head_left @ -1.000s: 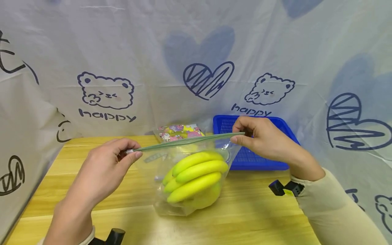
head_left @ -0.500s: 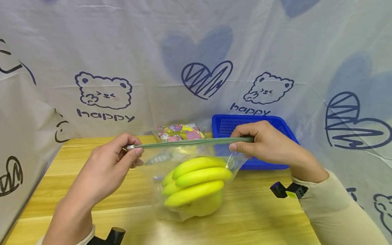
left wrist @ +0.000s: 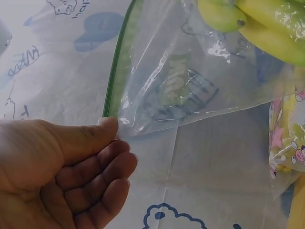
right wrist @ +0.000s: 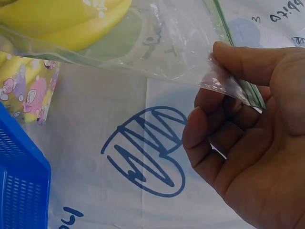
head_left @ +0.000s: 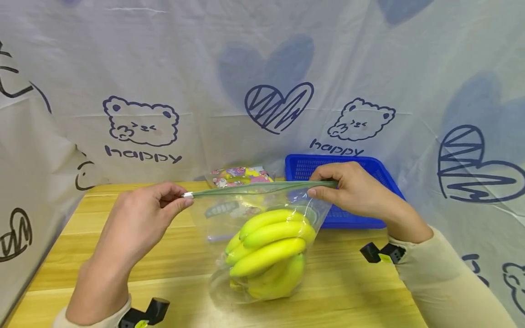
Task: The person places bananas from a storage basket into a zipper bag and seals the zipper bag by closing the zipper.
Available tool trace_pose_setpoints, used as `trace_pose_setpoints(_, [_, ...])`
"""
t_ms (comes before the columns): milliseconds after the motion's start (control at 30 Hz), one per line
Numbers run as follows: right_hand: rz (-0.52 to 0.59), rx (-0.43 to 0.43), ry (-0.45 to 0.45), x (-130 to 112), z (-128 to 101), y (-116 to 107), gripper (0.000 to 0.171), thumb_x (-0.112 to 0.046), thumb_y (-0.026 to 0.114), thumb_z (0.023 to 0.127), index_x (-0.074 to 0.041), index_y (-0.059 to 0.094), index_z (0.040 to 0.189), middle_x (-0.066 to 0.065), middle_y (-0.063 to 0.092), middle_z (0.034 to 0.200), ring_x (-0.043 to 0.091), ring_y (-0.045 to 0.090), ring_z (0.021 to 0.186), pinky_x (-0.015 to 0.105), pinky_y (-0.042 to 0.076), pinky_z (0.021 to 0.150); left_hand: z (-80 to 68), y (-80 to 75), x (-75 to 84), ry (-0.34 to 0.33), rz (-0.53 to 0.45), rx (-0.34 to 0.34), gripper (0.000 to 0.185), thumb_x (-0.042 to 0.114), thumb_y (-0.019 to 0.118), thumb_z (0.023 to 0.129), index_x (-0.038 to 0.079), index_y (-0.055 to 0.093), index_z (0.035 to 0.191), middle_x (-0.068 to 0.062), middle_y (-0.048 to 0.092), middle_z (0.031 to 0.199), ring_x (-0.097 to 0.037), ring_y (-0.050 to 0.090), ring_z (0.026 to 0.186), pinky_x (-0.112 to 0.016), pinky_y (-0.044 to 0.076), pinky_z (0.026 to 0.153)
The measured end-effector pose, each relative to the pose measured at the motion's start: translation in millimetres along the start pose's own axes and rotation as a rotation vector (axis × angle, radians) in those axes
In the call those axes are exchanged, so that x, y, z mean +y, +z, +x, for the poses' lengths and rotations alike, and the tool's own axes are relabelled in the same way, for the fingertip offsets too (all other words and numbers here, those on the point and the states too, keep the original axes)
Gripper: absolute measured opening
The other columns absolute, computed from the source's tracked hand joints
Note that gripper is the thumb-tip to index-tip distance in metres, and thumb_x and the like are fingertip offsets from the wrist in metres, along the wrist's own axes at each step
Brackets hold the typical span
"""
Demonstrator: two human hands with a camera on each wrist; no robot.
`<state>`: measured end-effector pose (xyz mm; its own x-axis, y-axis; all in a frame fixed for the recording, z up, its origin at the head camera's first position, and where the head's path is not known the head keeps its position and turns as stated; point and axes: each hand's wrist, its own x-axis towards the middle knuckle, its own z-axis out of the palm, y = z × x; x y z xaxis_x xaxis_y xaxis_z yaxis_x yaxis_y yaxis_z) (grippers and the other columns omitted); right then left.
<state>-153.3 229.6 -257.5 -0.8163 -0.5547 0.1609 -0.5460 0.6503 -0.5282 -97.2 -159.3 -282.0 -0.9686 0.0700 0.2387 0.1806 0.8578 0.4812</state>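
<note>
A clear zip bag [head_left: 205,218] with a green zip strip hangs between my two hands, a bunch of bananas [head_left: 270,246] inside it. My left hand [head_left: 139,218] pinches the top left corner, by the white slider [head_left: 187,195]; in the left wrist view the thumb [left wrist: 90,138] presses that corner against the fingers. My right hand [head_left: 352,189] grips the top right end of the strip between thumb and fingers. In the right wrist view the strip's end [right wrist: 257,101] pokes out past the right thumb. The zip strip looks slightly parted toward its right half.
Behind the bag lies a patterned packet [head_left: 239,175] with pink and yellow print. A blue plastic basket [head_left: 357,223] stands at the back right, partly behind my right hand. The wooden table [head_left: 176,269] meets a printed white sheet [head_left: 197,91] at the back.
The bag and bananas have shifted a little right and down. My left hand has moved slightly right, and the white slider shows more beyond its fingertips. My right hand sits slightly lower than a second ago.
</note>
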Motion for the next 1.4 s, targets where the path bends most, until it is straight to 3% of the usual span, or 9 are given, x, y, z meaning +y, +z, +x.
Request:
trace_pose_setpoints(233, [-0.046,-0.026,0.007,-2,3,-1,0.008,-0.022,0.074,0.1,-0.024,0.071,0.092,-0.006,0.06,0.081,0.012,0.049,0.062,0.03,0.042,0.06,0.7,-1.3,0.9,0.163,0.047,0.09,0.009,0.025,0.079,0.095,0.018,0.083,0.094,0.003,0.079,0.085,-0.014,0.061,0.066,-0.037,0.05,0.063])
trace_pose_setpoints(500, [-0.19,-0.099,0.012,-11,22,4,0.009,-0.03,0.076,0.097,-0.025,0.071,0.102,-0.008,0.066,0.094,0.013,0.058,0.076,0.035,0.05,0.07,-1.2,-0.3,3.6,0.339,0.069,0.154,0.004,0.012,0.079,0.093,0.013,0.083,0.094,-0.001,0.081,0.088,-0.015,0.071,0.07,-0.044,0.059,0.067])
trace_pose_setpoints(767, [-0.242,-0.173,0.0,-17,40,16,0.025,-0.038,0.083,0.09,-0.022,0.068,0.103,-0.007,0.065,0.097,0.016,0.06,0.087,0.037,0.051,0.079,-2.4,0.8,5.6,0.381,0.072,0.155,0.008,0.009,0.078,0.094,0.013,0.082,0.099,-0.002,0.081,0.092,-0.015,0.071,0.07,-0.046,0.06,0.068])
trace_pose_setpoints(1000, [-0.294,-0.241,-0.052,-26,57,41,0.041,-0.04,0.083,0.09,-0.017,0.067,0.12,-0.001,0.066,0.108,0.016,0.061,0.097,0.036,0.053,0.086,-0.4,8.9,9.8,0.447,0.046,0.123,0.01,0.008,0.076,0.095,0.017,0.08,0.098,0.006,0.079,0.091,-0.007,0.062,0.068,-0.038,0.057,0.066])
trace_pose_setpoints(1167, [-0.272,-0.145,-0.166,-39,64,58,0.044,-0.04,0.082,0.092,-0.016,0.07,0.125,-0.001,0.064,0.111,0.016,0.06,0.102,0.034,0.052,0.09,1.2,14.2,12.0,0.467,0.045,0.131,0.01,0.007,0.074,0.095,0.016,0.078,0.098,0.005,0.078,0.093,-0.008,0.063,0.07,-0.036,0.057,0.065])
trace_pose_setpoints(1400, [-0.145,0.112,-0.523,-64,77,85,0.029,-0.029,0.082,0.093,-0.011,0.075,0.114,0.002,0.068,0.109,0.021,0.058,0.108,0.033,0.048,0.096,1.4,14.3,17.2,0.423,0.053,0.115,0.009,0.009,0.072,0.097,0.017,0.076,0.096,0.006,0.074,0.09,-0.011,0.058,0.074,-0.034,0.05,0.064])
